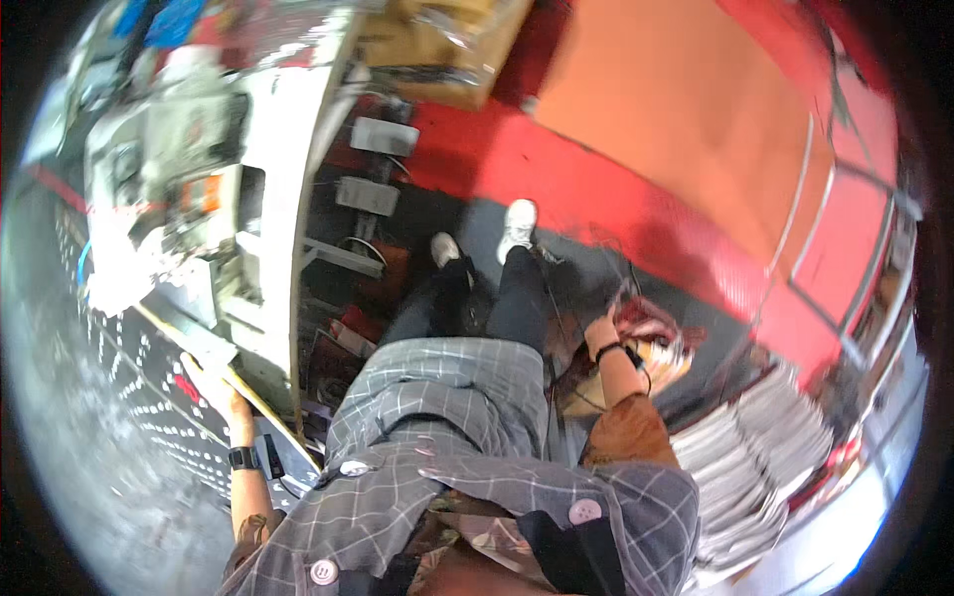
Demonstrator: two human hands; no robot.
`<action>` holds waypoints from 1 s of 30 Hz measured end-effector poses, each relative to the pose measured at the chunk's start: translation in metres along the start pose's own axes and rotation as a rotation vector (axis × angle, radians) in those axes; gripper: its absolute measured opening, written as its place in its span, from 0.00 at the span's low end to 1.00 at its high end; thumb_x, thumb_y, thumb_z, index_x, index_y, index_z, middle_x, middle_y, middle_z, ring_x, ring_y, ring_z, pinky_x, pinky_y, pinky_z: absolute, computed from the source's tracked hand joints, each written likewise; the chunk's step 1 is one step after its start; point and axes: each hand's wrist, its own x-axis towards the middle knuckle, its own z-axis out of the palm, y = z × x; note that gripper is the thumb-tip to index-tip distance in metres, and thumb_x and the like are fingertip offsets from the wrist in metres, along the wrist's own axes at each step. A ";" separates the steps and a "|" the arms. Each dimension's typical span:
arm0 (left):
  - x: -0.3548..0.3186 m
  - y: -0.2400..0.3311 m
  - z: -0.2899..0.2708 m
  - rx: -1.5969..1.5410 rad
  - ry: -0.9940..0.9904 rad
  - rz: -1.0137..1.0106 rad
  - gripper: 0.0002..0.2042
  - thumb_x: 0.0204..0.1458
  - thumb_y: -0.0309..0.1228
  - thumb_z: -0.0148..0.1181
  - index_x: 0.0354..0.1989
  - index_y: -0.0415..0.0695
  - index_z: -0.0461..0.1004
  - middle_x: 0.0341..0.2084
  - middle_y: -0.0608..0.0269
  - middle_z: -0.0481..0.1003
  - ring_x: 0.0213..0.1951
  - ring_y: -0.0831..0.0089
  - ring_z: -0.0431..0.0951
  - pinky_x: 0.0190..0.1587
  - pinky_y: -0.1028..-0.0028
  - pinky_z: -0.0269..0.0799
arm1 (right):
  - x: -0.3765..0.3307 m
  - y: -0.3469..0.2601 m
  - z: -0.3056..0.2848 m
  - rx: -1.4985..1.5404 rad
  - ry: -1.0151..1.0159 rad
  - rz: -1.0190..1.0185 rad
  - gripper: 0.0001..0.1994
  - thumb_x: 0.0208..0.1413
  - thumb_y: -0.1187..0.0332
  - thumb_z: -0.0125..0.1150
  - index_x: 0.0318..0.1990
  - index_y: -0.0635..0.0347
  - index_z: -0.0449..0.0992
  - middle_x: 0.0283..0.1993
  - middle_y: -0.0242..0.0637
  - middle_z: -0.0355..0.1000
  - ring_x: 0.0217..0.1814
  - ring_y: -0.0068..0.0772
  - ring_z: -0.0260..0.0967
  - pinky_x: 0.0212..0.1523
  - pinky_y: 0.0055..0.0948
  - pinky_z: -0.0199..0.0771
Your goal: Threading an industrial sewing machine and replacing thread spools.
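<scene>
Resting left hand (211, 385) (flat) on perforated metal table (129, 397) | right hand (602, 329) gripping glossy sheets (651, 343)

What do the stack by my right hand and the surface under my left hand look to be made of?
The stack looks like paper or thin card: many pale, thin fanned edges. The surface under the left hand seems to be grey metal with a dull sheen and rows of small perforations, though blur leaves it uncertain.

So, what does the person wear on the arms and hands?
Both hands are bare, no gloves. The left hand has a black watch at the wrist and a dark tattoo on the forearm. The right hand has a black band at the wrist. Grey checked short sleeves end at the upper arms.
</scene>
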 end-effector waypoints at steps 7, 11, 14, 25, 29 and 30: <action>0.008 0.013 -0.007 0.024 0.052 -0.058 0.24 0.54 0.28 0.44 0.59 0.32 0.53 0.47 0.54 0.63 0.45 0.70 0.65 0.49 0.72 0.62 | 0.028 -0.031 -0.163 -0.138 -0.061 -0.190 0.16 0.42 0.63 0.57 0.40 0.55 0.79 0.43 0.39 0.75 0.50 0.38 0.70 0.63 0.61 0.37; 0.002 0.014 -0.015 0.345 0.067 -0.109 0.31 0.50 0.32 0.44 0.64 0.35 0.46 0.65 0.48 0.46 0.67 0.55 0.42 0.65 0.58 0.33 | 0.059 -0.047 -0.259 -0.211 -0.095 -0.275 0.18 0.40 0.62 0.57 0.42 0.56 0.78 0.43 0.40 0.75 0.51 0.42 0.69 0.62 0.61 0.40; 0.006 0.022 -0.021 0.353 0.039 -0.144 0.32 0.50 0.37 0.45 0.63 0.36 0.48 0.64 0.47 0.47 0.67 0.52 0.41 0.64 0.51 0.30 | 0.109 -0.037 -0.275 -0.253 -0.111 -0.278 0.19 0.43 0.60 0.57 0.42 0.58 0.78 0.49 0.42 0.72 0.58 0.40 0.64 0.62 0.61 0.40; -0.006 0.018 -0.028 0.367 0.015 -0.156 0.40 0.47 0.45 0.51 0.64 0.35 0.43 0.65 0.45 0.42 0.67 0.47 0.36 0.62 0.45 0.34 | 0.203 0.063 -0.216 0.181 0.313 0.087 0.30 0.53 0.49 0.49 0.60 0.55 0.60 0.64 0.39 0.54 0.67 0.40 0.49 0.63 0.61 0.36; -0.015 0.018 -0.021 0.427 0.103 -0.153 0.37 0.49 0.43 0.48 0.65 0.40 0.43 0.66 0.51 0.42 0.68 0.53 0.35 0.63 0.49 0.31 | 0.210 0.063 -0.231 0.129 0.403 -0.015 0.29 0.53 0.50 0.50 0.60 0.55 0.60 0.64 0.40 0.55 0.66 0.40 0.50 0.62 0.60 0.38; -0.015 0.017 -0.019 0.434 0.143 -0.146 0.36 0.49 0.42 0.48 0.66 0.41 0.44 0.66 0.53 0.43 0.68 0.54 0.35 0.63 0.49 0.31 | 0.211 0.066 -0.232 0.121 0.438 -0.047 0.29 0.53 0.50 0.50 0.60 0.55 0.60 0.63 0.40 0.55 0.66 0.40 0.50 0.62 0.60 0.39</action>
